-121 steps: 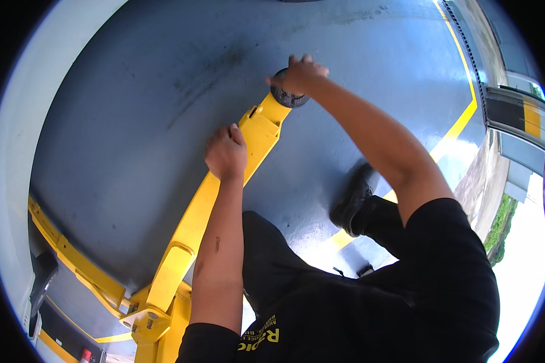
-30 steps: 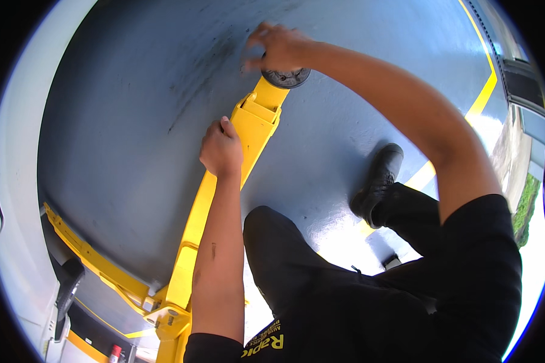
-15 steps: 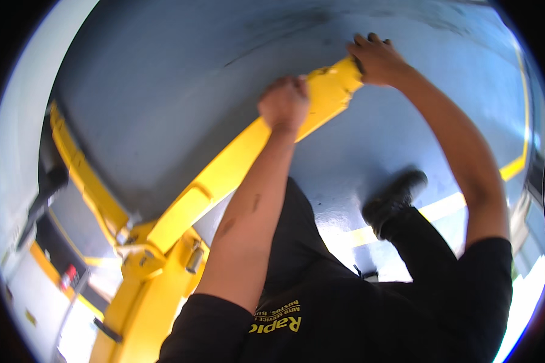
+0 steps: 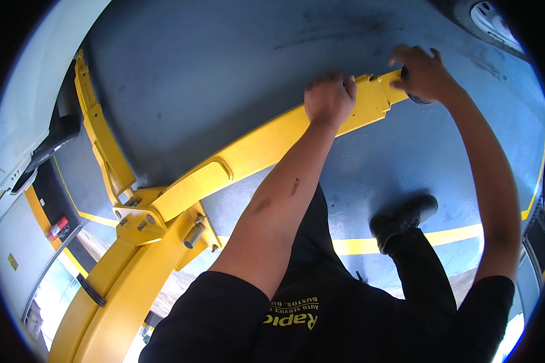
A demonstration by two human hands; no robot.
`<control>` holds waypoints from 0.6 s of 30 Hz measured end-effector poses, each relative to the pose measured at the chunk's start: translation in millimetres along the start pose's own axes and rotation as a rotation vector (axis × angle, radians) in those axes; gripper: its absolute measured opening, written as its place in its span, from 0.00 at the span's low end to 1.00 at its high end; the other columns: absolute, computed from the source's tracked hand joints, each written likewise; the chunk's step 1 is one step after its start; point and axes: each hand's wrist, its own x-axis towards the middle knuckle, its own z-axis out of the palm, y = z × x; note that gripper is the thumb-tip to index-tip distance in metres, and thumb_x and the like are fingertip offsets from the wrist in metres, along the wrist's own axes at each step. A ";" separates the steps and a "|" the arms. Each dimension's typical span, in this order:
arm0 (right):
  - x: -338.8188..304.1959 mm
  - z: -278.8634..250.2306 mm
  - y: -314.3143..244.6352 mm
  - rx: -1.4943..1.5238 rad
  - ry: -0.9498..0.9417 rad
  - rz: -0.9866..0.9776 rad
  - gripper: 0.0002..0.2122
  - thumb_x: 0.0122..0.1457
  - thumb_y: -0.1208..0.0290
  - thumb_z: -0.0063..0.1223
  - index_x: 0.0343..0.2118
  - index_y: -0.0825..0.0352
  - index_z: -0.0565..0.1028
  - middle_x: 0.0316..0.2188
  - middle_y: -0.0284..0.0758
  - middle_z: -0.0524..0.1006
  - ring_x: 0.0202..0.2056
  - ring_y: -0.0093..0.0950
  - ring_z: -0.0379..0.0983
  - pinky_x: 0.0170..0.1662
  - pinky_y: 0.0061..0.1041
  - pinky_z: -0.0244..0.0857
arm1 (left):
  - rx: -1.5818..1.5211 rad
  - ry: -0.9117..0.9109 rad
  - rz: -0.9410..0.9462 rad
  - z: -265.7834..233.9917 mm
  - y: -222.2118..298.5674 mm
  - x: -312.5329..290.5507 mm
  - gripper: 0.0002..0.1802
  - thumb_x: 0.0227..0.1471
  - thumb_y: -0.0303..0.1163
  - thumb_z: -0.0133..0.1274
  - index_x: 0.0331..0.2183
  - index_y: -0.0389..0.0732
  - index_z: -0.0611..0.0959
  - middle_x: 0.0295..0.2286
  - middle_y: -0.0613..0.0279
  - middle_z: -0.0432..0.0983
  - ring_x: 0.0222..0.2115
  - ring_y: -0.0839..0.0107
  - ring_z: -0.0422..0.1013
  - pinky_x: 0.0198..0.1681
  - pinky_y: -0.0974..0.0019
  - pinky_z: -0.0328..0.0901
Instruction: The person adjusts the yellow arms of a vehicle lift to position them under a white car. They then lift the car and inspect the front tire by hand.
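The long, yellow-painted metal lift arm (image 4: pixel 254 142) runs from 8 o'clock toward 2 o'clock, above a glossy blue-grey floor (image 4: pixel 206 78). At 1 o'clock the left hand (image 4: pixel 330 100) has its grip curled around the arm's far edge, with the thumb along the top; the undersides of the fingers are hidden. At 2 o'clock the right hand (image 4: pixel 424 75) hangs its loosely spread, slightly blurred fingers over the round black pad (image 4: pixel 405 74) at the arm's tip; how firmly they touch it I cannot tell. The arm's wide, box-shaped outer sleeve (image 4: pixel 366 104) holds a narrower yellow inner section (image 4: pixel 393 86), which sticks out toward the pad. At 8 o'clock the arm joins a thick yellow metal post (image 4: pixel 127 284), with a short silvery cylindrical pin (image 4: pixel 194 236) just beside the joint. A second yellow metal arm (image 4: pixel 94 115) reaches toward 10 o'clock, near a white vehicle panel (image 4: pixel 36 78). Between 3 and 4 o'clock a black shoe (image 4: pixel 406 218) stands beside a yellow floor line (image 4: pixel 454 236).
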 end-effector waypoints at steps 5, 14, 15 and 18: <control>13.5 20.6 -20.1 -0.050 -0.132 0.592 0.37 0.60 0.48 0.62 0.67 0.62 0.64 0.62 0.45 0.69 0.59 0.47 0.73 0.50 0.47 0.77 | 0.015 -0.017 -0.019 6.9 3.8 0.9 0.22 0.65 0.50 0.47 0.29 0.45 0.84 0.30 0.56 0.82 0.32 0.52 0.81 0.38 0.49 0.75; 12.4 29.8 8.2 0.537 0.222 0.657 0.29 0.53 0.67 0.69 0.60 0.53 0.74 0.62 0.34 0.70 0.63 0.38 0.67 0.64 0.52 0.59 | 0.052 -0.104 -0.032 -4.8 18.5 4.5 0.22 0.66 0.51 0.46 0.29 0.45 0.83 0.31 0.59 0.83 0.34 0.54 0.81 0.36 0.50 0.75; 15.6 31.2 -0.1 0.594 0.207 0.845 0.28 0.54 0.66 0.67 0.60 0.53 0.74 0.62 0.35 0.69 0.62 0.37 0.68 0.63 0.52 0.59 | 0.048 -0.100 -0.036 -4.2 15.0 3.5 0.22 0.66 0.50 0.46 0.29 0.45 0.83 0.31 0.60 0.83 0.34 0.54 0.81 0.36 0.50 0.75; -0.2 28.4 8.7 -0.030 0.012 0.062 0.24 0.59 0.58 0.64 0.58 0.52 0.74 0.59 0.32 0.73 0.64 0.36 0.64 0.66 0.52 0.58 | 0.073 -0.058 -0.008 3.0 10.1 2.9 0.22 0.66 0.49 0.46 0.29 0.45 0.83 0.32 0.60 0.83 0.34 0.55 0.81 0.36 0.50 0.75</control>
